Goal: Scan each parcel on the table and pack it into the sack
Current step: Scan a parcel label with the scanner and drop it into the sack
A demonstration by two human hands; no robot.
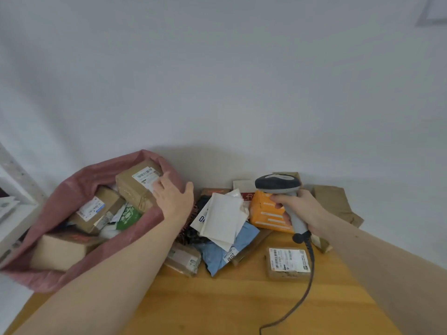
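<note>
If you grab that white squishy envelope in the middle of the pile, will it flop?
Probably a little: the white padded envelope looks soft and creased. It likely weighs little, being thin. It lies atop the blue bag, so it may slide.

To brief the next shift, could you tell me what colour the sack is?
The sack is a dusty pink, clearest in the head view.

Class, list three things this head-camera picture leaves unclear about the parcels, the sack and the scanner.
- Head view: print on the white label of the small brown cardboard box nearest the camera is too small to read.
- Lower contents of the pink plastic sack are hidden by the top boxes.
- The cable of the grey handheld barcode scanner in the right hand is cut off by the bottom edge.
</note>
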